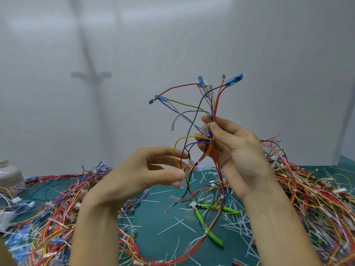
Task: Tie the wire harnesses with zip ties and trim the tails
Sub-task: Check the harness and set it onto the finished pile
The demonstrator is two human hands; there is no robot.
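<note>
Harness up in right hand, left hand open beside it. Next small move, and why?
Probably the left hand should gather the loose yellow and black loops against the harness where the right hand pinches it. They bow well out to the side of the bundle, so a tie put on now would likely miss them.

In the wire harness (216, 104), red, yellow, purple and black strands are shown; blue sleeves (234, 79) are seen above the fingers (206, 119) of the right hand (238, 150). Below the fingers, green-handled cutters (228, 209) and white trimmed tails (170, 226) are seen on a teal mat (153, 212).
</note>
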